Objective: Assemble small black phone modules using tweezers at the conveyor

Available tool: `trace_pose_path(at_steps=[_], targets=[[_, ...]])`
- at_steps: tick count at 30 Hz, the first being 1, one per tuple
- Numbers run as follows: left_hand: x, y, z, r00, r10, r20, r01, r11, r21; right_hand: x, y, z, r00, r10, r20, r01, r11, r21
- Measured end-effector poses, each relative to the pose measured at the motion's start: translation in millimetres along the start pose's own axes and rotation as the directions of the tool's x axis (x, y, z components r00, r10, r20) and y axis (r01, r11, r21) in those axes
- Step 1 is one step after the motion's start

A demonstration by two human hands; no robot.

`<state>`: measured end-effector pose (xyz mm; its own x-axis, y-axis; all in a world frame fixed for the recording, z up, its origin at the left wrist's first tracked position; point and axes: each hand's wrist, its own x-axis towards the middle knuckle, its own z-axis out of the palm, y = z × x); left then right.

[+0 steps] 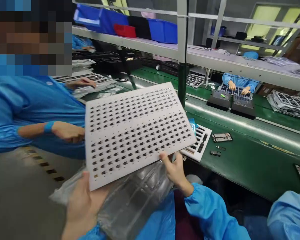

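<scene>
A light grey flat tray (137,126) with rows of small dark parts in its slots is held up, tilted, in front of me. My left hand (83,208) grips its lower left corner, thumb on the top face. My right hand (175,169) holds the lower right edge, also with the thumb on top; its other fingers are mostly hidden. Under the tray hangs a clear plastic bag (137,200), and whether my hands hold it as well cannot be made out. Behind the tray's right corner, a white slotted tray (201,143) lies on the green bench.
A co-worker in a blue smock (35,110) stands close on the left, a fist (68,131) near the tray's edge. Phone parts (222,137) lie on the green bench (242,163). A metal post (182,50) and a shelf with blue bins (162,30) rise behind. Another sleeve (288,213) is at right.
</scene>
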<state>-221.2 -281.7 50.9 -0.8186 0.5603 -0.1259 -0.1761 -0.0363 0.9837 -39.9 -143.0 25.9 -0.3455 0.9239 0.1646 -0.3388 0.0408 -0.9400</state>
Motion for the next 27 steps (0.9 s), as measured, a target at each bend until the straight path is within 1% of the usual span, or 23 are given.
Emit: trace_pose_path(at_steps=[2,4,6,8,9,10,12,13,15,17,19,21,24,25,27], targets=[[12,-11,1.1,0.994,-0.069,-0.090,0.067,0.997,-0.024,-9,9,4,0.995,0.060,0.075,-0.061,0.998,0.006],[24,-19,2.2,0.989,-0.089,-0.121,0.088,0.996,-0.013,-17,12,-2,0.977,0.117,0.178,-0.120,0.993,0.008],[35,-22,1.7,0.985,-0.099,-0.144,0.099,0.995,-0.008,-25,9,-19,0.948,0.159,0.276,-0.164,0.986,-0.005],[47,-20,1.0,0.985,-0.088,-0.148,0.089,0.996,-0.001,-31,1,-46,0.931,0.183,0.317,-0.182,0.983,-0.032],[54,-17,1.7,0.987,-0.078,-0.142,0.079,0.997,0.002,-32,-5,-63,0.936,0.182,0.300,-0.177,0.983,-0.046],[61,-14,3.7,0.990,-0.068,-0.125,0.069,0.998,0.005,-32,-11,-81,0.953,0.172,0.251,-0.163,0.985,-0.058],[79,-7,12.9,0.996,-0.052,-0.074,0.052,0.999,0.005,-25,-24,-116,0.989,0.119,0.085,-0.114,0.991,-0.064],[90,-3,20.2,0.998,-0.053,-0.036,0.053,0.999,0.005,-17,-31,-131,0.997,0.079,-0.007,-0.079,0.995,-0.057],[117,5,39.4,0.995,-0.063,0.071,0.063,0.998,0.000,2,-44,-156,0.992,0.018,-0.125,-0.024,0.998,-0.050],[147,13,63.5,0.979,-0.092,0.181,0.094,0.996,0.001,21,-56,-173,0.974,-0.025,-0.223,0.006,0.996,-0.085],[177,19,91.0,0.938,-0.148,0.315,0.149,0.989,0.020,33,-63,-183,0.955,-0.002,-0.298,-0.035,0.992,-0.119],[204,23,120.9,0.873,-0.204,0.443,0.207,0.977,0.041,35,-66,-190,0.928,0.017,-0.371,-0.074,0.988,-0.139],[238,24,164.7,0.765,-0.224,0.603,0.257,0.966,0.032,24,-59,-193,0.905,0.035,-0.424,-0.108,0.983,-0.151],[248,23,177.6,0.728,-0.217,0.650,0.270,0.963,0.020,18,-54,-192,0.901,0.048,-0.432,-0.125,0.981,-0.152],[262,20,198.2,0.638,-0.187,0.747,0.299,0.954,-0.016,8,-40,-182,0.891,0.076,-0.447,-0.158,0.976,-0.148]])
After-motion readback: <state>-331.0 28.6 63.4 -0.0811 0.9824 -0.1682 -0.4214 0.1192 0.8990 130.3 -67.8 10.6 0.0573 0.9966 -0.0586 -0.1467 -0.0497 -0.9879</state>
